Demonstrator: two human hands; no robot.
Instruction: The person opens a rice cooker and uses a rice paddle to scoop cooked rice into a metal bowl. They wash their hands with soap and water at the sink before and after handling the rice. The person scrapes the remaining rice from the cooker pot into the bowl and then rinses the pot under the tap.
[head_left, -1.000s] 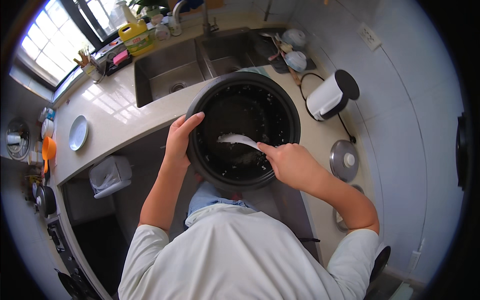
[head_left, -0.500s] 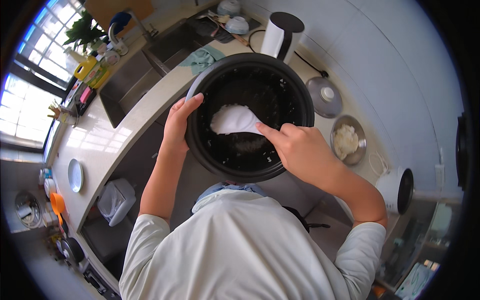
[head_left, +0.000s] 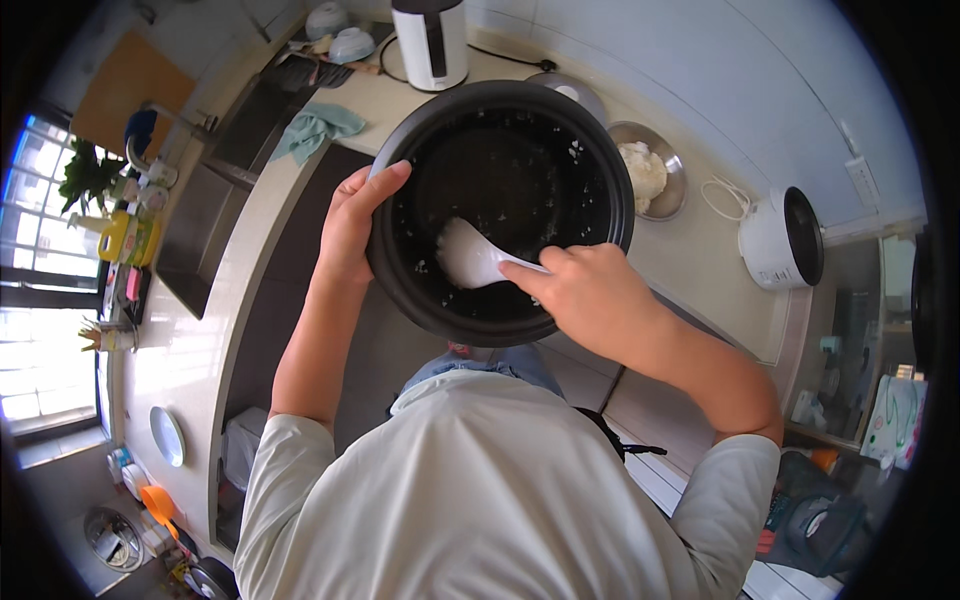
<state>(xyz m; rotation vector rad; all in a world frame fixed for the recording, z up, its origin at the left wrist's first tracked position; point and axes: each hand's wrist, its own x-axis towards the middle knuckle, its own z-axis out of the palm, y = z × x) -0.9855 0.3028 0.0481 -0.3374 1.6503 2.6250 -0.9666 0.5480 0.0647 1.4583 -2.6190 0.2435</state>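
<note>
I see my left hand raised in front of my chest, fingers curled over a rim with the thumb stretched out along its top edge, the forearm bare and running straight down to a short pale sleeve. My right hand is closed in a loose fist around a handle, knuckles up. That forearm angles in from the lower right, elbow bent.
</note>
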